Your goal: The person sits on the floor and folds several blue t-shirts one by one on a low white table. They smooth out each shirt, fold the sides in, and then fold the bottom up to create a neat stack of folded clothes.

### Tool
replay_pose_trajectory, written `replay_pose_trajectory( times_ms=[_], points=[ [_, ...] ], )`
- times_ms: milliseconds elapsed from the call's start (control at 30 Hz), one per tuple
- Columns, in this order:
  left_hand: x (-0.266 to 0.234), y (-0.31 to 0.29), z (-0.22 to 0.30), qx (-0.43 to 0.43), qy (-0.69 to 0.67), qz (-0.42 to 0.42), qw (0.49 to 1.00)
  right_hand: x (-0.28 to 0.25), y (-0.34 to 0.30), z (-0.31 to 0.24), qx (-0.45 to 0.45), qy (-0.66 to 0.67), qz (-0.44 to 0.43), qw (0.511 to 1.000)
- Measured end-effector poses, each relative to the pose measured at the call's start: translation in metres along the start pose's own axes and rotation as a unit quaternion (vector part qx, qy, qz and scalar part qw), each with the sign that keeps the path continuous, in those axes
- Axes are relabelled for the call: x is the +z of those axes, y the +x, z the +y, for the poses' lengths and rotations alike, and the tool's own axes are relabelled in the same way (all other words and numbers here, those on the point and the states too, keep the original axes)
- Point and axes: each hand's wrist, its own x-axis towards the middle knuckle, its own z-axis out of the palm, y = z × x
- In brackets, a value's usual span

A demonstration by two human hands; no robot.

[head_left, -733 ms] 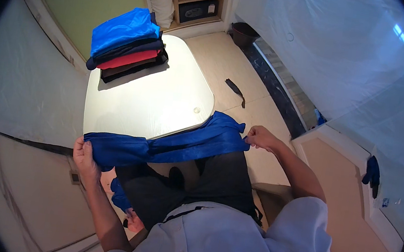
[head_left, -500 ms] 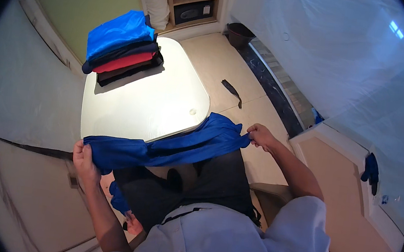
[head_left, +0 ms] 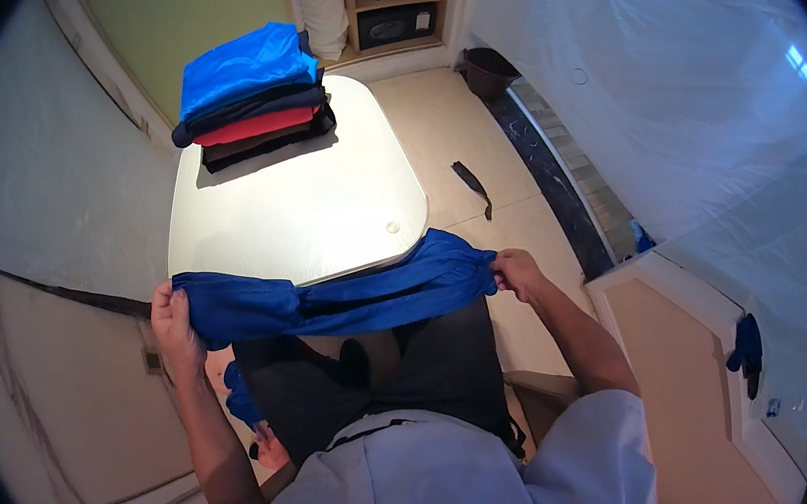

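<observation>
A dark blue garment (head_left: pixel 346 306) hangs stretched across my lap, just in front of the table's near edge; folds hide what kind of garment it is. My left hand (head_left: pixel 176 317) pinches its left end. At the other end, my right hand (head_left: pixel 520 274) grips a gathered corner between thumb and fingers. Beyond, on the white table (head_left: pixel 318 211), lies a stack of folded clothes (head_left: pixel 251 97), bright blue on top with dark, red and brown layers below.
A dark strip-like object (head_left: pixel 472 189) lies on the floor right of the table. A dark bucket (head_left: pixel 489 71) stands farther back by the plastic sheeting (head_left: pixel 662 113). Shelves hold a black box (head_left: pixel 396 24). More blue cloth (head_left: pixel 242 399) is low beside my left leg.
The view has shifted slightly. My right hand has come a little inward, and the garment stays stretched between both hands.
</observation>
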Motion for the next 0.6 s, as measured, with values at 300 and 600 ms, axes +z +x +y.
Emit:
replay_pose_trajectory(
  times_ms=[300,600],
  points=[
    [-0.012,0.012,0.018,0.032,0.023,0.108,0.993,-0.031,-0.045,-0.094,-0.102,0.087,-0.019,0.991],
    [-0.019,0.056,0.103,0.063,0.018,0.127,0.990,-0.025,-0.093,-0.204,-0.194,0.164,-0.033,0.967]
  ],
)
